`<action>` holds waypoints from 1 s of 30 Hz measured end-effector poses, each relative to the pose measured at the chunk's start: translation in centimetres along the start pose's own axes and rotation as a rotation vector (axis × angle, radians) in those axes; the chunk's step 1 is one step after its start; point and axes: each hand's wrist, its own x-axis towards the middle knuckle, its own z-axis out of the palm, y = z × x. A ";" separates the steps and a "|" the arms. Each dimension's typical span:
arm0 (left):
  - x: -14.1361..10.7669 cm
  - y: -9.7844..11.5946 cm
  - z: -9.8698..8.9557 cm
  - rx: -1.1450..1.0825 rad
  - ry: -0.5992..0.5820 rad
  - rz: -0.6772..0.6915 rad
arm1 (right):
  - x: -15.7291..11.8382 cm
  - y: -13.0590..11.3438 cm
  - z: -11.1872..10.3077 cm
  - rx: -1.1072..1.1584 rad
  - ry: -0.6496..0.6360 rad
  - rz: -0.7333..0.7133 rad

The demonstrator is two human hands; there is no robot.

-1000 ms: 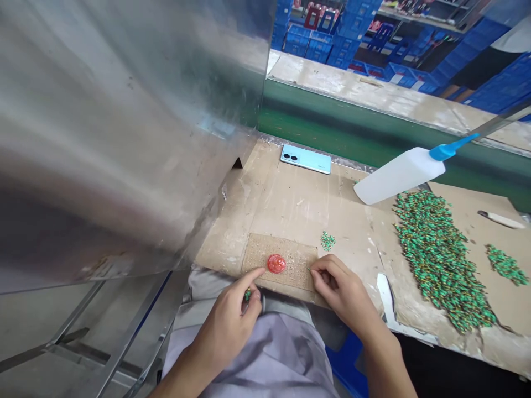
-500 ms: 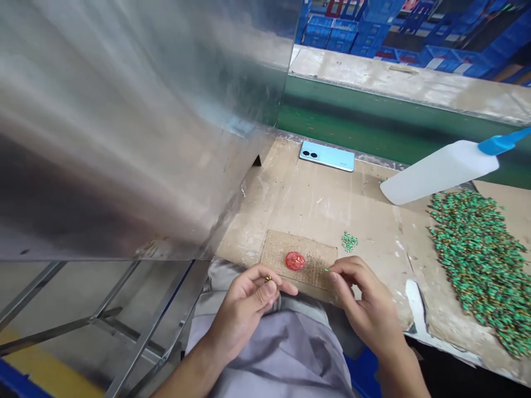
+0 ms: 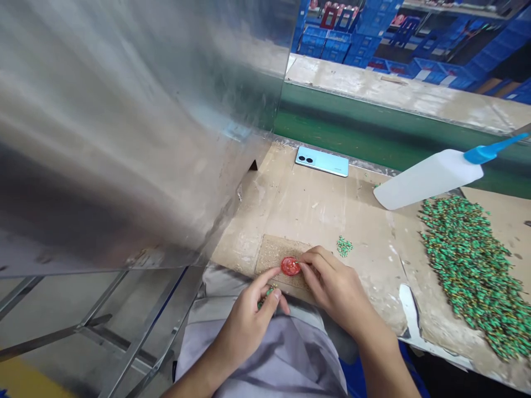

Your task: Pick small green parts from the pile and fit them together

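Note:
A shiny red oval piece [image 3: 290,266] lies on a small speckled cardboard mat [image 3: 269,251] at the table's near edge. My right hand [image 3: 338,284] is closed in a pinch at the oval's right side, on a tiny green piece that the fingertips mostly hide. Curled below the mat, my left hand [image 3: 251,318] keeps several small green-and-gold pieces [image 3: 265,298] in its fingers. Its index finger reaches out to the oval's lower left edge. Just beyond my right hand is a little cluster of green pieces [image 3: 344,246].
A large heap of green-and-gold pieces [image 3: 473,271] covers the table's right side. Behind it leans a white bottle with a blue nozzle [image 3: 431,179]. A light blue phone [image 3: 322,161] lies at the back. A big metal panel [image 3: 136,132] walls off the left.
My right hand has moved left from the mat's right side to the red oval. My left index finger has stretched out to the oval, and more green shows in that hand.

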 end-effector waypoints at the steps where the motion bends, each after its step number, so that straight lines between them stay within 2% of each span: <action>1: 0.0 -0.1 0.0 0.008 0.002 0.000 | 0.1 0.0 -0.1 -0.012 -0.007 -0.005; 9: -0.2 -0.1 -0.2 0.035 -0.002 -0.005 | 0.4 0.1 -0.5 -0.059 -0.098 -0.016; 16: 0.0 -0.3 -0.2 0.050 -0.003 -0.004 | 0.0 0.2 -0.9 -0.038 -0.088 -0.010; 20: 0.0 -0.3 -0.3 0.083 -0.007 -0.018 | -1.4 1.3 -1.9 0.048 -0.019 0.065; 23: 0.0 -0.3 -0.4 0.112 -0.006 -0.027 | -3.0 2.6 -2.3 0.031 0.032 0.141; 30: 0.2 -0.4 -0.5 0.129 -0.013 -0.026 | -5.2 3.5 -1.2 0.022 -0.001 0.163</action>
